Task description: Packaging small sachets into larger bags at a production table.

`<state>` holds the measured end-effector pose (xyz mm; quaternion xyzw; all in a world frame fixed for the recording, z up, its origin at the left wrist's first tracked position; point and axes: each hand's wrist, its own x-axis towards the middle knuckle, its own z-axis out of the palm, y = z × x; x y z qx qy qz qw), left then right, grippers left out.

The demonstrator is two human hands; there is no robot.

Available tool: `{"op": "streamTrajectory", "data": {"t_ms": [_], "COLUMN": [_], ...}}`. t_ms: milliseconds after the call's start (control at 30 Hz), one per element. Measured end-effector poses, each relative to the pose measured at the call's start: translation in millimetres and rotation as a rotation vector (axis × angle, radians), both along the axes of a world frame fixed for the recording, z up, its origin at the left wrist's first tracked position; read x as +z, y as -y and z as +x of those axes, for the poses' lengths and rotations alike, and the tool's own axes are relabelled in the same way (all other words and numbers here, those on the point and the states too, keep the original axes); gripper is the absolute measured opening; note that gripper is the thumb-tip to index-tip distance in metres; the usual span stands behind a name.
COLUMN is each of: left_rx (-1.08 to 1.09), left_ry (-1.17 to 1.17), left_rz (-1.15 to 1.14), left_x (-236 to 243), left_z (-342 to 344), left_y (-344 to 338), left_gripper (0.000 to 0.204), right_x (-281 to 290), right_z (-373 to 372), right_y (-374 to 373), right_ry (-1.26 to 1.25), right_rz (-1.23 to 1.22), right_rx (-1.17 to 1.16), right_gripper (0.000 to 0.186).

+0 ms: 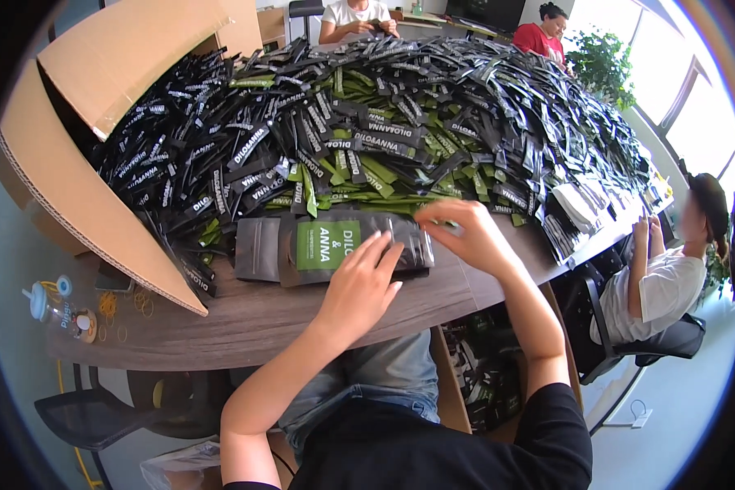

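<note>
A flat black pouch (259,249) with a green label lies lengthwise on the table in front of me, against the near edge of the heap. My left hand (359,282) rests over the pouch's right half, its fingers stretched out and holding nothing. Beside the pouch's right end is my right hand (467,233), bent at the wrist. Motion smears its fingertips, so whether they pinch anything is unclear. Behind the pouch rises a wide heap of slim black stick packets (302,122), with green packets (376,175) mixed in around the middle.
An opened cardboard box (98,204) stands at the left. A bottle with a blue lid (57,306) and yellow rubber bands (143,304) are near it. A carton of packets (490,371) sits below the table edge. Several people sit around the table, one at right (661,286).
</note>
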<state>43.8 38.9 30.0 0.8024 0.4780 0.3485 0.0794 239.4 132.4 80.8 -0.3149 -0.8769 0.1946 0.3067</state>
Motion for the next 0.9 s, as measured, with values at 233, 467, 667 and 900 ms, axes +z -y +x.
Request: {"op": "streamTrajectory", "data": {"t_ms": [233,467,667,900], "left_rx": [0.103,0.197,0.253,0.307], "left_ry": [-0.334,-0.426,-0.149,-0.134], "left_rz": [0.028,0.117,0.081,0.021], "left_x": [-22.4,-32.2,-27.3,-26.1], "left_z": [-5.8,-15.3,-21.2,-24.2], "left_y": [-8.3,-3.3,-11.6,-5.9], "left_gripper": [0.051,0.047,0.035,0.018], "right_x": [-53.1,-40.6,-57.8,-50.8], "right_z": [-41.0,-36.6,-19.2,-14.1], "right_y": [-68.0,-72.4,-100.6,-107.1], "right_ry": [0.362,0.125,0.282,0.313], "right_rz": [0.313,0.327,0.445,0.251], "right_rx": [-0.05,-0.288,-0.376,-0.369], "right_gripper": [0.023,0.026,0.019,0.032]}}
